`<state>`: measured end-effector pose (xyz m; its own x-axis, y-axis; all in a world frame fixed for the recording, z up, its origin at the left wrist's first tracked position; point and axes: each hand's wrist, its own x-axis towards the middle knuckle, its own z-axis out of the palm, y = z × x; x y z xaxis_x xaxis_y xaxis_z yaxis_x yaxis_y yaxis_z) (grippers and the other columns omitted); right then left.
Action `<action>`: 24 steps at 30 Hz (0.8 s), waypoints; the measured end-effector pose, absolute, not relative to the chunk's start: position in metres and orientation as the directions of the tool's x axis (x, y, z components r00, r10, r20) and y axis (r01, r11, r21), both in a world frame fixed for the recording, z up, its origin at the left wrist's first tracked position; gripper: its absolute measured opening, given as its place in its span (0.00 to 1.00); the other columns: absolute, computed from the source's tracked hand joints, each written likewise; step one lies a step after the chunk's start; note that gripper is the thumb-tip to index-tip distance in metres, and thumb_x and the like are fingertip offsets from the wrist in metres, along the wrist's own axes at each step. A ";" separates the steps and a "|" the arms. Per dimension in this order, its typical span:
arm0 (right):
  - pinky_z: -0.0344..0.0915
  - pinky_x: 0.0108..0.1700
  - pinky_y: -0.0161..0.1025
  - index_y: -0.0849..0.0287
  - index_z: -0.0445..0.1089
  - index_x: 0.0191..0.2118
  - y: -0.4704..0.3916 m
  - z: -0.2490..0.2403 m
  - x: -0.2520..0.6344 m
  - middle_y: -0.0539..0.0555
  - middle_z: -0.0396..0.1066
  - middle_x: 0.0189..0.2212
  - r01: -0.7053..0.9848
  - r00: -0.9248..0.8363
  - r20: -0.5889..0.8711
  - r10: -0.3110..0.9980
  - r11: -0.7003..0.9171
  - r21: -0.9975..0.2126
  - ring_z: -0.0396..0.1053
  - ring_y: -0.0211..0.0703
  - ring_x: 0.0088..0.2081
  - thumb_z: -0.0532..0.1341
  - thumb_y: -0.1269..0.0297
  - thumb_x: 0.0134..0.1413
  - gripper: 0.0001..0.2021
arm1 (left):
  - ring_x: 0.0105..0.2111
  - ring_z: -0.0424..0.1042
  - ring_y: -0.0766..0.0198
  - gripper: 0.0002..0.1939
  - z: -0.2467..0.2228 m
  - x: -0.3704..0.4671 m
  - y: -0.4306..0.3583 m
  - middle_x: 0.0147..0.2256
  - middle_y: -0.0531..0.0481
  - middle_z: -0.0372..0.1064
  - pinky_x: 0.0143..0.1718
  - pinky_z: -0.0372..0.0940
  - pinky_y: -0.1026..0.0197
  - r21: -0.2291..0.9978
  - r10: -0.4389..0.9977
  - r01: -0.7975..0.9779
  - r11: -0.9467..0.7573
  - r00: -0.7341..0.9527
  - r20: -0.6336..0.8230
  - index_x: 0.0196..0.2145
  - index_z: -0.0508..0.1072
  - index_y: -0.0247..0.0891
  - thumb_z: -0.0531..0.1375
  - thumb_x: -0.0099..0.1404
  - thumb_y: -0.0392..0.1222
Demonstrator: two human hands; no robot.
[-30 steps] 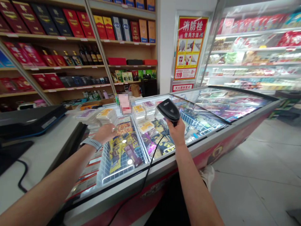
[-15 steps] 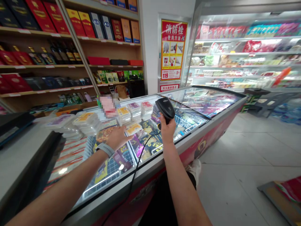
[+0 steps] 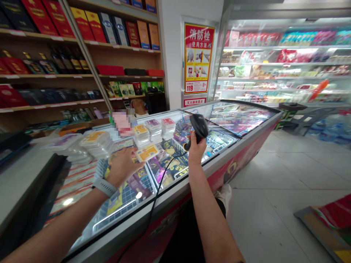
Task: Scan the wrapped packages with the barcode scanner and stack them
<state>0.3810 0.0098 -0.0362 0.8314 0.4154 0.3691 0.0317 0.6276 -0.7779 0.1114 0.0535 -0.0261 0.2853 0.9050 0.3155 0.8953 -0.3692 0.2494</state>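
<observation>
"Two hands show; what is the left hand point(image 3: 123, 166) doing?"

"Gripping the end of a yellow-labelled pack point(image 3: 148, 151), fingers toward its far corner, thumb at the near one. The fingertips are hard to make out, and the label's print is too small to read."

"Where is that pack?"

"Over the glass top of the chest freezer point(image 3: 230, 155), just in front of stacks of clear packs point(image 3: 141, 137) labelled in orange, purple and red. I can't tell whether it touches the glass."

"And the right hand point(image 3: 196, 148)?"

"Closed round the handle of a black scanner point(image 3: 200, 125), covering most of that handle. The cable point(image 3: 161, 182) drops over the freezer's edge and gets cut off at the bottom of the view."

"Anything else obscured?"

"A pink-and-red item point(image 3: 122, 122) near the stacks is pixelated."

"What's inside the freezer?"

"Wire baskets. The left basket point(image 3: 100, 170) has yellow and purple packets, partly hidden by the left hand; the basket beside it point(image 3: 178, 145) has black and purple ones. Reflections blur the contents farther off."
</observation>
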 end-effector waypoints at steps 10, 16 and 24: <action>0.70 0.44 0.44 0.59 0.72 0.43 0.006 -0.042 0.362 0.56 0.76 0.37 0.446 0.549 0.718 0.428 0.577 -0.685 0.74 0.48 0.40 0.65 0.52 0.54 0.17 | 0.47 0.71 0.47 0.25 -0.010 0.055 0.025 0.45 0.43 0.69 0.51 0.65 0.46 0.323 0.754 0.890 -0.323 0.035 0.656 0.49 0.67 0.43 0.64 0.57 0.55; 0.68 0.38 0.43 0.56 0.70 0.42 0.000 -0.037 0.348 0.55 0.73 0.34 0.676 0.135 0.869 0.476 0.597 -0.432 0.70 0.47 0.34 0.62 0.57 0.57 0.11 | 0.54 0.66 0.43 0.26 -0.018 0.047 0.029 0.49 0.40 0.69 0.55 0.57 0.43 0.217 0.694 0.924 -0.316 0.069 0.717 0.51 0.67 0.44 0.64 0.58 0.54; 0.65 0.43 0.45 0.57 0.68 0.47 0.000 -0.035 0.337 0.58 0.74 0.40 0.712 -0.199 0.829 0.523 0.658 -0.244 0.71 0.52 0.41 0.60 0.61 0.58 0.12 | 0.54 0.65 0.43 0.28 -0.014 0.043 0.028 0.51 0.40 0.69 0.57 0.53 0.42 0.158 0.658 0.941 -0.300 0.084 0.748 0.53 0.67 0.41 0.64 0.59 0.55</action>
<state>0.3370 -0.0003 -0.0351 -0.1989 0.5229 0.8289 0.7124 0.6579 -0.2441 0.0434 0.0283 -0.0145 0.0838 0.6584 0.7480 0.9408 -0.2996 0.1583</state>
